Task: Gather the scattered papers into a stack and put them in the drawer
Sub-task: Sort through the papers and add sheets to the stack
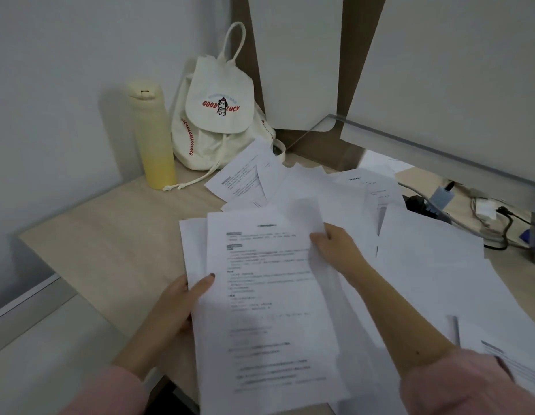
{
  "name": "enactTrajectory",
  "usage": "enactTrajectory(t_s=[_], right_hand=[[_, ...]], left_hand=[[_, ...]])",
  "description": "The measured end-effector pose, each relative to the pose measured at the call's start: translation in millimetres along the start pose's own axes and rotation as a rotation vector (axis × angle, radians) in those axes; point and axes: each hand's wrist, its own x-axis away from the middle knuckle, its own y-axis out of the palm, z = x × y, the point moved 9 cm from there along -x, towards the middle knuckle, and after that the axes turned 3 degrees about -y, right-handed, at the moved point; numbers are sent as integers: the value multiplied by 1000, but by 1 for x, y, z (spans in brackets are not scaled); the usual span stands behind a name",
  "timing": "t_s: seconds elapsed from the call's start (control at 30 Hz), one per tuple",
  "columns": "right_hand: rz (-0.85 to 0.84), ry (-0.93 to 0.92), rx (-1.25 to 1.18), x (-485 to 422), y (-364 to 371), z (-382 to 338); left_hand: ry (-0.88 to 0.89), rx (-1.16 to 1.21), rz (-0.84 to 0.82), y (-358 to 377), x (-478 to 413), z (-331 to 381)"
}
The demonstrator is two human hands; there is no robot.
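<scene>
A small stack of printed papers (266,310) is held above the near edge of the desk. My left hand (179,307) grips its left edge, thumb on top. My right hand (335,247) pinches the top sheet's upper right edge. More white sheets (425,265) lie scattered and overlapping across the desk to the right. Further sheets (248,175) rest behind, near the bag. No drawer can be made out.
A yellow bottle (152,136) and a white drawstring bag (218,115) stand at the back left of the wooden desk (110,241). A glass shelf (440,157) with cables (485,211) under it is at the back right. A wall borders the left.
</scene>
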Motion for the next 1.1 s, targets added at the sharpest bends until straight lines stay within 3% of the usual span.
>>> enactTrajectory(t_s=[0.13, 0.3, 0.47, 0.57, 0.67, 0.73, 0.83, 0.97, 1.1], right_hand=[[-41, -19, -90, -9, 34, -11], [92, 161, -67, 9, 9, 34], [-162, 228, -344, 48, 37, 45], [-93, 148, -409, 42, 23, 43], [132, -23, 125, 24, -20, 45], [59, -100, 423, 17, -18, 48], [-13, -115, 582, 13, -9, 56], [81, -265, 727, 4, -16, 40], [-127, -302, 807, -10, 0, 35]], left_hand=[[74, -66, -15, 1, 1, 4], [53, 57, 135, -11, -2, -6], [98, 75, 233, -7, -1, -6], [113, 15, 249, -11, -3, -4], [119, 4, 271, -27, -4, -4], [87, -2, 272, -36, -7, -7], [51, 3, 256, -39, -10, -11], [39, -1, 254, -39, -10, -12], [43, -27, 262, -39, -11, -11]])
